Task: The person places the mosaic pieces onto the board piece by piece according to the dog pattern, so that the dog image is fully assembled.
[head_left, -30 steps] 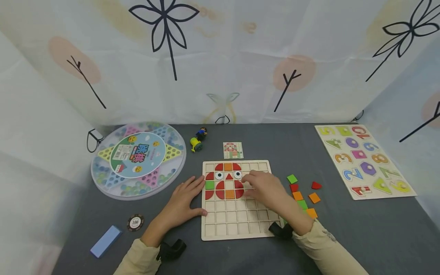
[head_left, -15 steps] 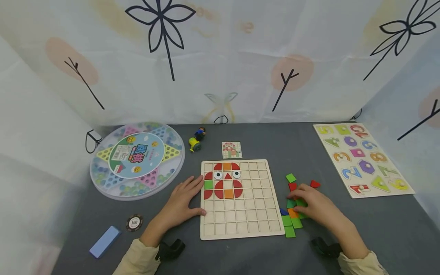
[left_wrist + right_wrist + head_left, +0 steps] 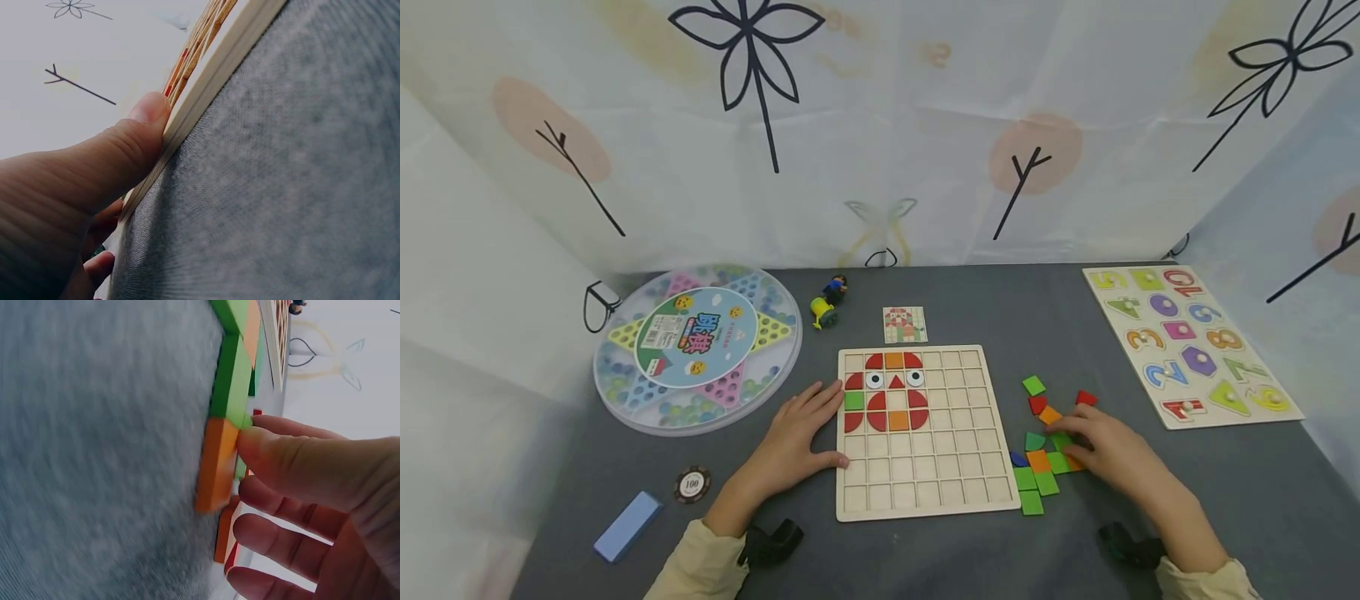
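A wooden grid board [image 3: 925, 475] lies flat, with red, orange and green tiles and two eye tiles in its upper left cells. My left hand [image 3: 797, 433] rests against its left edge, fingers extended; in the left wrist view the thumb [image 3: 147, 119] presses on the board's side. To the right of the board, my right hand [image 3: 1108, 454] reaches over a loose group of tiles. In the right wrist view its thumb touches an orange tile [image 3: 215, 465] beside a green tile [image 3: 231, 381]; the other fingers are loosely bent, and no tile is lifted.
A small pattern card [image 3: 905, 325] lies behind the board, near two toy figures [image 3: 827, 304]. At left are a round marble game [image 3: 775, 367], a poker chip [image 3: 692, 484] and a blue block [image 3: 628, 527]. A number puzzle [image 3: 1195, 350] lies at far right.
My right hand has left the board and moved right to the loose tiles, then shifted slightly farther right among them. My left hand stays at the board's edge.
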`<state>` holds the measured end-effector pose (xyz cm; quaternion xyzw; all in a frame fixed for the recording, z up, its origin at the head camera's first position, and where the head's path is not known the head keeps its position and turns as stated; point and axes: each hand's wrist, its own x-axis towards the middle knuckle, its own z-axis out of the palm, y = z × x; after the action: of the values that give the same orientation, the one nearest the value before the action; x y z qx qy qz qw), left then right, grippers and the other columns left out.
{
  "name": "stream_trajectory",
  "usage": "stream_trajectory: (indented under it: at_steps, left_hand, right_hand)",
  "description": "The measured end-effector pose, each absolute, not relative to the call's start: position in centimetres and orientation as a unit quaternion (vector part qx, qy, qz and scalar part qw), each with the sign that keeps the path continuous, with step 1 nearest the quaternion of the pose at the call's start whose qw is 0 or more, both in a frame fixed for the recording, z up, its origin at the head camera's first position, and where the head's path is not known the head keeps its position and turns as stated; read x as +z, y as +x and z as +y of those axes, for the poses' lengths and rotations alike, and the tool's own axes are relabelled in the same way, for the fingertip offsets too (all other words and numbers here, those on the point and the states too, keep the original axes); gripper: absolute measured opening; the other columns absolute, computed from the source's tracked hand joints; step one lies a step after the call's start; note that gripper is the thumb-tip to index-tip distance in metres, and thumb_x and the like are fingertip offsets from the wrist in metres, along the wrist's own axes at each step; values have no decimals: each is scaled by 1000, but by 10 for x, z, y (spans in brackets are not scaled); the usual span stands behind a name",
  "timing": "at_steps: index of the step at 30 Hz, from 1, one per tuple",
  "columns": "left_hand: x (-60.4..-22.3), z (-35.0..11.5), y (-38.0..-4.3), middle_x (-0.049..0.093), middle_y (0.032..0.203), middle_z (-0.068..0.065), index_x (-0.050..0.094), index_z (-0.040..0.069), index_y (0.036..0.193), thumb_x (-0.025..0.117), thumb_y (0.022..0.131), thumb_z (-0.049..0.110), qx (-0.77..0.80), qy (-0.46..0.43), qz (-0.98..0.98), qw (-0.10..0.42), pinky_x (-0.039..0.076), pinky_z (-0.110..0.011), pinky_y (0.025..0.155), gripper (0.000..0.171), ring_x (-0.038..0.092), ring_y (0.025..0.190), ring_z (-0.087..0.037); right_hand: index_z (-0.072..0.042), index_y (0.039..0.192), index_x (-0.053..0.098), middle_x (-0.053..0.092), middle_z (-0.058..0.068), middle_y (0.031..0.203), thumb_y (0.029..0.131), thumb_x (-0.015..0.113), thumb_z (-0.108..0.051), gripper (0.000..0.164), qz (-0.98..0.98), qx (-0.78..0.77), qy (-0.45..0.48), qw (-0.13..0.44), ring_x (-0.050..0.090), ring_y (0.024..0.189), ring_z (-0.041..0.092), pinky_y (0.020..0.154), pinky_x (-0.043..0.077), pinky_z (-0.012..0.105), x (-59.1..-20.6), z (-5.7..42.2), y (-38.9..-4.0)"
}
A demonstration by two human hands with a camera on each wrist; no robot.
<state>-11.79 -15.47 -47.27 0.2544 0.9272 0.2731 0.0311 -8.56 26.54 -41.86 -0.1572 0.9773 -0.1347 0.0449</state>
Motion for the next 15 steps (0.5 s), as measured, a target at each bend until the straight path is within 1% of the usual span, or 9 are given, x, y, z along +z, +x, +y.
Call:
stream_trajectory:
  at_steps: [4,8,10,15]
  left_hand:
    - [-472,-155,-118,21,147,2,27,16,141,68,67,53,274,253,927,34,15,-57,101,92,14,135,-27]
    - [-471,-155,-118,20,147,2,27,16,141,69,66,52,276,251,927,36,15,-57,101,93,14,135,-27]
    - [-471,-155,-117,20,147,3,27,16,141,69,66,53,276,251,927,36,15,-57,101,93,14,135,-27]
    - [-471,-155,-117,20,147,2,27,16,141,68,66,53,274,251,928,37,15,-57,101,93,14,135,-27]
  right_hand:
    - [-17,96,68,56,-2,90,71,73,-11,27,979,-118,-155,53,53,78,14,65,46,35,-415,268,-88]
    - [-15,93,67,51,-5,81,70,74,-16,25,982,-104,-149,55,45,69,10,61,42,31,-416,268,-92]
    - [-15,92,67,50,-6,78,70,75,-18,24,983,-101,-145,50,44,68,9,60,41,30,-416,268,-94]
    - [-13,92,66,50,-5,78,69,75,-20,26,984,-89,-147,49,44,67,10,59,41,31,-417,267,-97]
